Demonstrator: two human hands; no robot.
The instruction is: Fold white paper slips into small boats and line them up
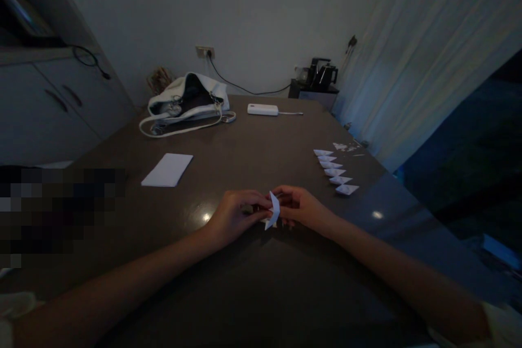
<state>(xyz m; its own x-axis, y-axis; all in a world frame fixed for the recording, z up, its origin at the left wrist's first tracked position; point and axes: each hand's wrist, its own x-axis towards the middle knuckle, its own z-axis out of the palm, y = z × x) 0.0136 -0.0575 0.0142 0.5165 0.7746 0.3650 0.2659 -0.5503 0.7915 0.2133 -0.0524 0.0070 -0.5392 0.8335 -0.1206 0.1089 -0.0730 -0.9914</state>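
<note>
Between my two hands, just above the table point(244, 293), is a small white folded paper boat point(274, 211), turned on its side. My left hand point(234, 215) pinches it from the left with thumb and forefinger. From the other side, the fingers of my right hand point(302, 206) close on it, partly hidden behind the paper. Several finished-looking paper boats point(335, 173) stand in a slanted row to the right of my right hand. A stack of white paper point(167, 170) lies flat to the left, beyond my left hand.
Paper scraps point(346, 147) lie near the right edge, behind the row. Toward the back are a white handbag point(187, 103) with a looped strap and a white power bank point(262, 110) with a short cable. A black kettle point(327, 76) stands past the far right corner, beside a curtain point(399, 65).
</note>
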